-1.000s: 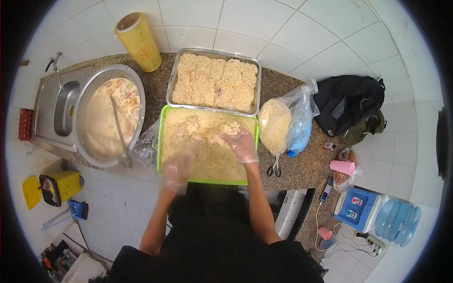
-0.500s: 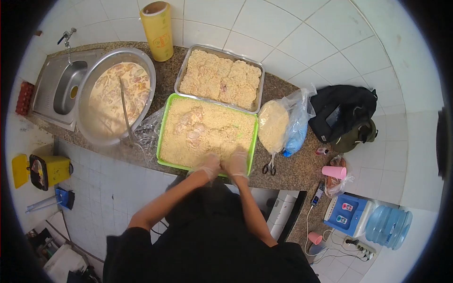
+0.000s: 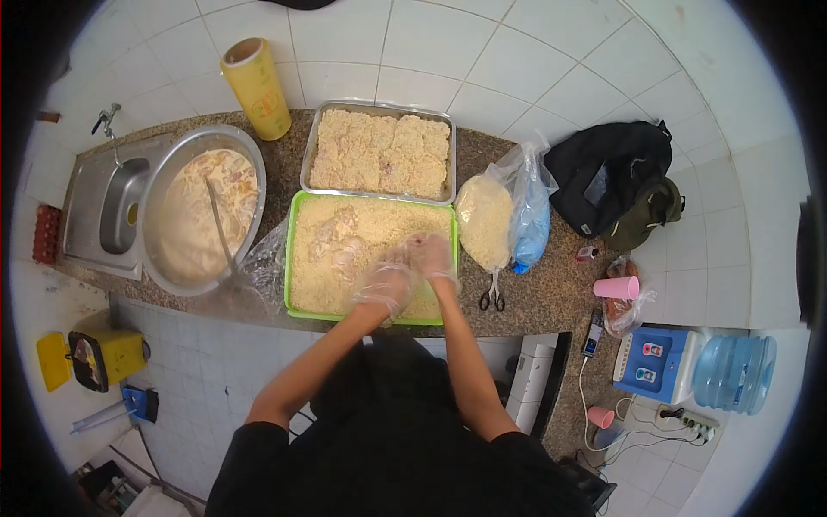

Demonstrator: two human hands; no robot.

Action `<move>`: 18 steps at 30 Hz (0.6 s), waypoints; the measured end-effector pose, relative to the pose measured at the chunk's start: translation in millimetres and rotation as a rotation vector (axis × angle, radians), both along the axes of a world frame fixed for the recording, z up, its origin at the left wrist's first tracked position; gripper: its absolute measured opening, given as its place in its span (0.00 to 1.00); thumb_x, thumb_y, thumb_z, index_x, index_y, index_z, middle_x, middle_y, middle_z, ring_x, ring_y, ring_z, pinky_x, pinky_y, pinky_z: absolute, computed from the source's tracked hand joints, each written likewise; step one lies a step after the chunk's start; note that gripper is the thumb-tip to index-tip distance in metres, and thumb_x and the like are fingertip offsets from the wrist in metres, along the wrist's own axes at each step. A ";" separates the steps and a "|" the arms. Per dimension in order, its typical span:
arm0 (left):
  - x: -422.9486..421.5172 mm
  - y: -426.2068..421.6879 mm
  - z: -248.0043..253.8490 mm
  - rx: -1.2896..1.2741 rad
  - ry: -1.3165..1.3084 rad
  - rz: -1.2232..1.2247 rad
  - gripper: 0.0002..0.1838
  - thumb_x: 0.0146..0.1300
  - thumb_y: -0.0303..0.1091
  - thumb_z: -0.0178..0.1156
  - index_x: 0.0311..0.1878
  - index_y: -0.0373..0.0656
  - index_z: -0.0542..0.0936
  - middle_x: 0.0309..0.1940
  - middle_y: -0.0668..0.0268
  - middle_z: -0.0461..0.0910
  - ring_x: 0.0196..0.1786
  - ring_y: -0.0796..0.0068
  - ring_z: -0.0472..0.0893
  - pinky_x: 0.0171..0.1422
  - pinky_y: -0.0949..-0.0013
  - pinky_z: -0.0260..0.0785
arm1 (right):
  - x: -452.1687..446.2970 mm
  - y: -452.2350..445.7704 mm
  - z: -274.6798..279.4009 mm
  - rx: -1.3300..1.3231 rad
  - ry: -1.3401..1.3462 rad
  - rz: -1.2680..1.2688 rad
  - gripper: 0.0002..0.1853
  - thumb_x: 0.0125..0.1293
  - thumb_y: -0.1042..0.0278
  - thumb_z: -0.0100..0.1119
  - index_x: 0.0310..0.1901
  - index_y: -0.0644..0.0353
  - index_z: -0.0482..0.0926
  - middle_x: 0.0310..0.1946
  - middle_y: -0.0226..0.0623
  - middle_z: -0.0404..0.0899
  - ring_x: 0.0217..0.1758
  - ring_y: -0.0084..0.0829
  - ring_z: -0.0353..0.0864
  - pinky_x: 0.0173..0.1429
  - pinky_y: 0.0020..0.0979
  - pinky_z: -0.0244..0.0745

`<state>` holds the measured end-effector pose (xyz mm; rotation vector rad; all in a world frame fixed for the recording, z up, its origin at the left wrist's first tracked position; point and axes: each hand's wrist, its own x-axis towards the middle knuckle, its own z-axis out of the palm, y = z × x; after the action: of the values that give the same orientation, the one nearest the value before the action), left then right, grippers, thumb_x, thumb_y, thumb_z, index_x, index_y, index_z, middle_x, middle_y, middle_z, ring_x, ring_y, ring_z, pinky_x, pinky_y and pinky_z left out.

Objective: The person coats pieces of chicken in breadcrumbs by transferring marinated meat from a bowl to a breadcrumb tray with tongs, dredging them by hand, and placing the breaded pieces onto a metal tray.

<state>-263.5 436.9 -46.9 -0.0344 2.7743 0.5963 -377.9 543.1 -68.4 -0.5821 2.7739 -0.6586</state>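
A green-rimmed tray [image 3: 290,258] full of pale crumbs lies in front of me. My left hand [image 3: 385,284], in a clear plastic glove, rests on the crumbs near the tray's middle. Beside it and touching it, my right hand [image 3: 429,257], gloved too, is in the crumbs on the right side. Fingers of both hands are partly hidden, and what lies under them cannot be made out. Meat pieces [image 3: 348,255] lie in the crumbs left of my hands. Behind, a metal tray [image 3: 452,155] holds rows of crumb-coated pieces [image 3: 379,151].
To the left are a large metal bowl [image 3: 155,215] of battered meat with a ladle, and a sink [image 3: 121,198]. A yellow film roll [image 3: 258,90] stands behind. On the right are a crumb bag [image 3: 484,222], scissors [image 3: 493,295], a blue bag [image 3: 532,228] and a black backpack [image 3: 594,172].
Both hands came together from apart to the tray's near edge, then moved forward into the crumbs at its middle and right. The camera view has shifted slightly.
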 end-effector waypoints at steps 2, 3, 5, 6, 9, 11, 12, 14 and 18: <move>8.7 -0.3 -21.8 -0.024 0.119 -0.048 0.26 0.69 0.37 0.49 0.64 0.30 0.77 0.67 0.38 0.74 0.71 0.50 0.75 0.75 0.52 0.65 | 0.0 -4.7 -27.4 -0.042 -0.052 -0.061 0.16 0.65 0.52 0.61 0.37 0.55 0.90 0.34 0.53 0.86 0.37 0.53 0.87 0.45 0.47 0.82; 15.7 -0.6 -25.2 -0.049 0.178 -0.049 0.26 0.69 0.38 0.49 0.64 0.30 0.77 0.66 0.38 0.75 0.69 0.50 0.76 0.73 0.51 0.67 | 0.0 -4.7 -37.0 -0.060 -0.081 -0.088 0.15 0.65 0.53 0.61 0.35 0.54 0.90 0.33 0.53 0.86 0.36 0.52 0.87 0.45 0.48 0.82; 18.9 -2.2 -17.0 -0.069 0.097 -0.078 0.27 0.70 0.39 0.50 0.65 0.29 0.76 0.65 0.39 0.76 0.69 0.50 0.76 0.73 0.51 0.67 | -16.7 4.7 -48.3 0.000 0.019 0.004 0.16 0.62 0.51 0.64 0.38 0.55 0.90 0.36 0.53 0.86 0.39 0.52 0.88 0.46 0.47 0.82; 18.9 -2.5 4.1 -0.061 -0.049 -0.106 0.29 0.70 0.40 0.50 0.67 0.29 0.75 0.67 0.39 0.75 0.71 0.50 0.75 0.75 0.51 0.65 | -20.7 5.0 -38.8 0.031 0.072 0.048 0.16 0.61 0.50 0.66 0.39 0.55 0.90 0.37 0.53 0.87 0.40 0.52 0.88 0.47 0.47 0.83; 25.2 -2.6 2.8 0.108 -0.062 0.054 0.31 0.71 0.42 0.49 0.70 0.28 0.72 0.68 0.40 0.75 0.73 0.48 0.72 0.78 0.51 0.61 | 2.4 -0.8 22.0 0.073 0.056 -0.171 0.22 0.58 0.49 0.70 0.46 0.58 0.89 0.41 0.53 0.88 0.45 0.53 0.88 0.50 0.45 0.83; 35.0 -3.8 14.7 0.172 -0.123 0.123 0.32 0.71 0.43 0.49 0.71 0.28 0.70 0.68 0.40 0.74 0.73 0.47 0.72 0.79 0.52 0.60 | 6.8 -6.5 -1.4 0.088 -0.085 -0.123 0.28 0.56 0.48 0.72 0.50 0.62 0.86 0.43 0.54 0.88 0.46 0.53 0.88 0.51 0.45 0.82; 25.4 -4.5 51.1 0.163 -0.227 0.123 0.33 0.71 0.43 0.50 0.71 0.27 0.70 0.68 0.39 0.74 0.73 0.46 0.72 0.79 0.52 0.61 | 2.1 -5.7 -11.9 0.098 -0.145 -0.096 0.30 0.55 0.48 0.73 0.53 0.64 0.85 0.44 0.54 0.88 0.47 0.53 0.88 0.52 0.44 0.82; 27.6 -2.4 40.2 0.089 -0.093 0.081 0.33 0.71 0.44 0.49 0.71 0.27 0.70 0.67 0.38 0.74 0.71 0.45 0.74 0.77 0.53 0.63 | -6.6 0.6 -18.8 -0.072 -0.203 -0.051 0.25 0.54 0.51 0.72 0.47 0.62 0.85 0.41 0.53 0.88 0.42 0.48 0.88 0.48 0.44 0.82; 43.5 -11.6 -44.9 -0.067 0.132 -0.178 0.29 0.73 0.42 0.50 0.68 0.26 0.72 0.62 0.38 0.78 0.64 0.44 0.80 0.72 0.52 0.69 | -3.3 -3.0 -14.2 -0.170 -0.455 -0.131 0.30 0.50 0.55 0.79 0.50 0.68 0.83 0.39 0.49 0.88 0.44 0.37 0.88 0.51 0.36 0.80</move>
<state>-220.0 425.3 -91.8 0.2432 2.8826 0.4763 -381.2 540.0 -82.6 -0.2409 2.3566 -0.9310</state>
